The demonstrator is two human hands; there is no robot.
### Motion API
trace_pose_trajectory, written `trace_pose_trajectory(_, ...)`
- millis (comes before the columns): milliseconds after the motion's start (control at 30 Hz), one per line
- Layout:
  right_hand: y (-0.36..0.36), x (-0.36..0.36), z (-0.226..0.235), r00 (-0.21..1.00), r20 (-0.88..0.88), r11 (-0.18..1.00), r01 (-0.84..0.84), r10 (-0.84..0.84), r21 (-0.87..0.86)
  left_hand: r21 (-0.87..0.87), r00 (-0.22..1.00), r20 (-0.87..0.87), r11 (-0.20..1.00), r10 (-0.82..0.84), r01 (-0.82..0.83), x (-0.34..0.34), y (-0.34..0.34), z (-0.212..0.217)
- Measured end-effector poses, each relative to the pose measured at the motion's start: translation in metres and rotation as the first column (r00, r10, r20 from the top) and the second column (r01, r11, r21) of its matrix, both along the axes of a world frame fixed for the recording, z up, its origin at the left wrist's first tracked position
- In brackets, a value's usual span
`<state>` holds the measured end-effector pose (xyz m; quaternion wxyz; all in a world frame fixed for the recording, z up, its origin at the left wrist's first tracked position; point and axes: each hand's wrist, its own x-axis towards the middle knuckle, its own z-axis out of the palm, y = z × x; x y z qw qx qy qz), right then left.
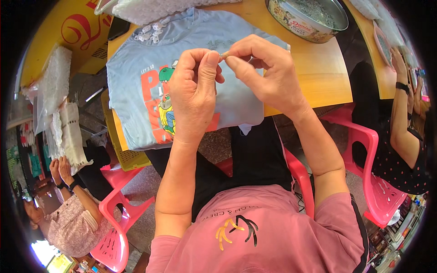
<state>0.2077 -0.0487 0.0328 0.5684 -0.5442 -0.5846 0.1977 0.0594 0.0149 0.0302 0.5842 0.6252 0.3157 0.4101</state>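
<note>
My left hand (195,93) and my right hand (268,75) meet over the table, thumbs and fingers pinched together. Between their fingertips is a tiny metallic-looking piece (223,55), too small to name; both hands seem to grip it. Beneath them a light blue T-shirt (125,86) with a red and green cartoon print lies spread out. Several small white plastic pieces (152,32) rest in a loose group near its neckline. Just beyond my fingertips lies a thin scatter of tiny greyish pieces (221,44), partly hidden by my right hand.
On the wooden table (325,68), a round tin (309,20) holds many small silvery pieces. Bubble wrap (154,9) lies at the far edge, near a dark phone-like object (118,28). Co-workers sit on pink chairs (373,177) at both sides. A yellow crate (125,145) stands left.
</note>
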Motion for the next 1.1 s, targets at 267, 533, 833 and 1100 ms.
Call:
trace_pose_trajectory(267,-0.002,0.003,0.003,0.932,-0.360,0.971,-0.129,0.048,-0.203,0.001,0.998,-0.063,1.000,-0.028,0.028,0.000,0.000,0.002)
trace_pose_trajectory(533,-0.001,-0.001,-0.001,0.838,-0.545,0.971,-0.142,0.013,-0.195,-0.028,0.999,0.013,0.998,-0.051,0.051,0.000,-0.003,0.004)
trace_pose_trajectory(833,-0.001,-0.010,-0.002,0.931,-0.364,0.975,-0.062,-0.020,-0.212,-0.026,1.000,0.015,1.000,-0.015,0.015,0.002,-0.004,0.002)
trace_pose_trajectory(1100,0.000,-0.010,-0.001,0.769,-0.639,0.943,-0.224,0.017,-0.245,0.211,0.999,0.017,0.976,0.048,-0.050,0.004,-0.001,-0.010)
